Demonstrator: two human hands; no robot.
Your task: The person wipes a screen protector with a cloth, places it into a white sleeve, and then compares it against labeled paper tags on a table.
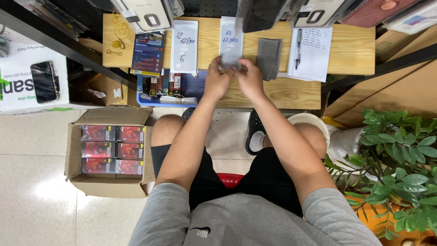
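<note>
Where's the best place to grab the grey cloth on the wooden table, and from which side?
Pinch the grey cloth at its near bottom edge, coming from the person's side. It lies flat, and hanging phone cases overlap its far end; the right hand is nearest.

Pale wooden table point(350, 50), grey cloth point(268, 57), blue tray point(193, 91), brown cardboard box point(111, 116) (red packets point(114, 150) inside), green plant point(400, 159)

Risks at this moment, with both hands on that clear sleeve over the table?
1. The left hand and right hand pinch only the lower edge of the clear sleeve; it might slip or crease.
2. The grey cloth lies close beside the right hand; a nudge may shift it.
3. The blue tray overhangs the table edge and might tip.
</note>
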